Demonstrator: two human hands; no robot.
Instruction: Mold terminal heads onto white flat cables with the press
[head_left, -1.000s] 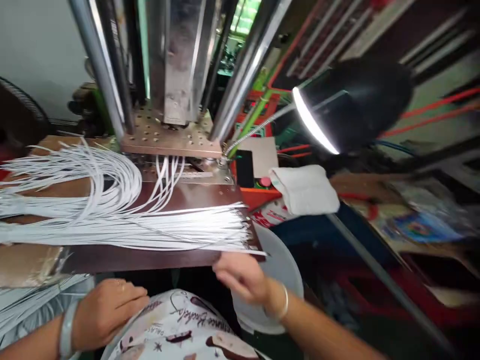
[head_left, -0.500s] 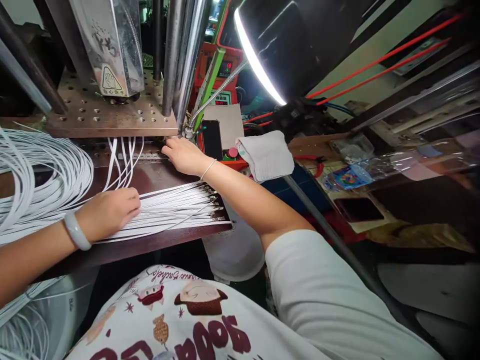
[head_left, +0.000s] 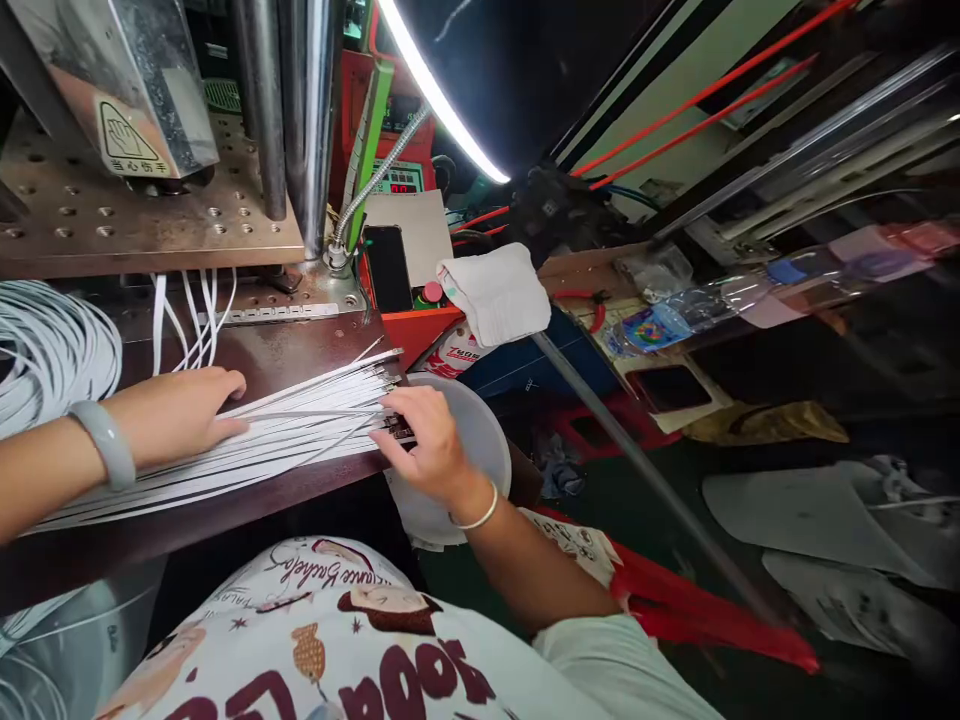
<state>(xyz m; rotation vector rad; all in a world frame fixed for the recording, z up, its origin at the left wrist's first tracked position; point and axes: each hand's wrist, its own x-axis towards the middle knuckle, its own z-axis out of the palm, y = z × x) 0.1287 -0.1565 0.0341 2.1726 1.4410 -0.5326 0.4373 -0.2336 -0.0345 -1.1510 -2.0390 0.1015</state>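
Note:
A bundle of flat white cables lies along the brown table, with small dark metal ends at its right. My left hand cups the bundle from above, thumb on the near side and fingers on the far side; its palm side is hidden. At the right end, my right hand curves its thumb and fingers around the cable ends. Behind the hands stands a press with a drilled metal plate. Several white cables hang out from under that plate, beside a slotted metal strip.
Coiled white cables sit at the left. A pale bucket stands below the table's right edge. A red control box holds a phone and a red button. A folded white cloth and a bright lamp are behind.
My right hand has left the edge of the press and come down to the cable ends. My left hand stays on the bundle. The view has shifted to the right.

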